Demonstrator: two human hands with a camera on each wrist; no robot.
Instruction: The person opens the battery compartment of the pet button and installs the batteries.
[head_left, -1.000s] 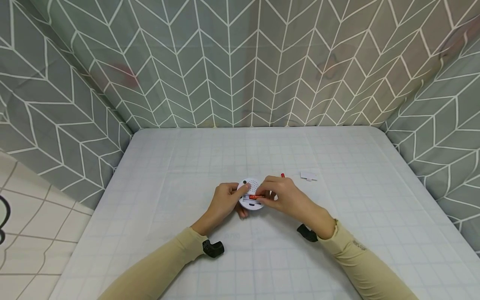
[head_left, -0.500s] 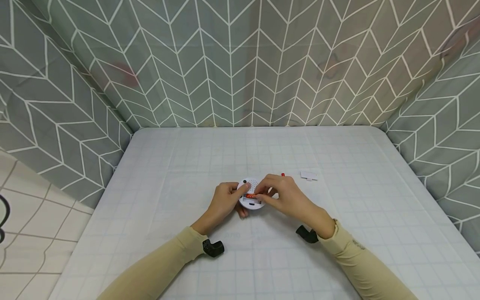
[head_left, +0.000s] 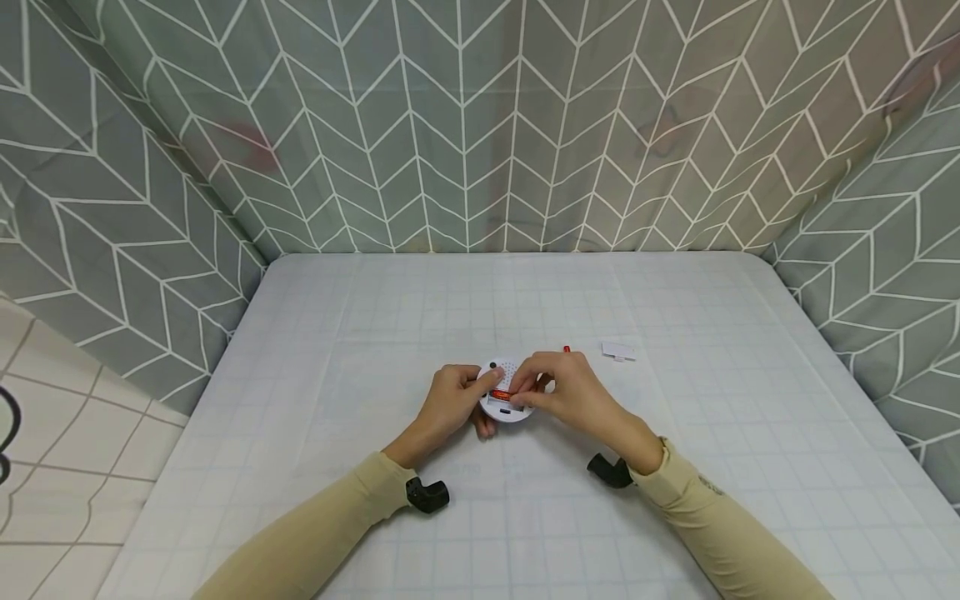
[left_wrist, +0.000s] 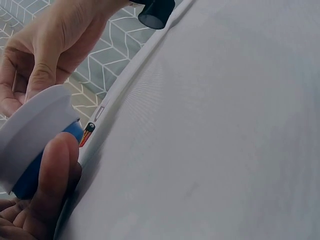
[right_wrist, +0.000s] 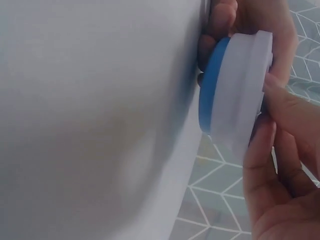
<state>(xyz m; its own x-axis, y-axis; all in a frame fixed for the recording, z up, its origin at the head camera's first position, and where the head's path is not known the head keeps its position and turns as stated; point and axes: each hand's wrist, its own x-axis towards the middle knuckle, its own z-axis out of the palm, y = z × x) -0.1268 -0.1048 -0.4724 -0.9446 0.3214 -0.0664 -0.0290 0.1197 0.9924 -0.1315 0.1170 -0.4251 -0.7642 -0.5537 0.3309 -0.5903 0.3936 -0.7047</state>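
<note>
My left hand [head_left: 453, 400] grips a round white device [head_left: 501, 412], thumb on its face and fingers beneath. Speaker holes and an uncovered battery compartment show on that face. A blue underside [right_wrist: 212, 90] appears in the right wrist view. Lying along the compartment is a red battery [head_left: 501, 395], its right end covered by the fingers of my right hand [head_left: 566, 387], which pinch it there. Both wrist views hide the battery in the compartment. Another battery [left_wrist: 87, 134] lies on the table beyond the device; only its red tip shows behind my right hand in the head view.
A small white battery cover [head_left: 618, 351] with a tab lies on the table [head_left: 390, 317], to the right of the hands. Patterned grey curtains [head_left: 480, 125] stand behind the table and at both sides. Tiled floor [head_left: 67, 450] shows at the left.
The red battery has shifted slightly left and now lies along the compartment, more of it showing past my right fingers. My left hand keeps its grip on the device.
</note>
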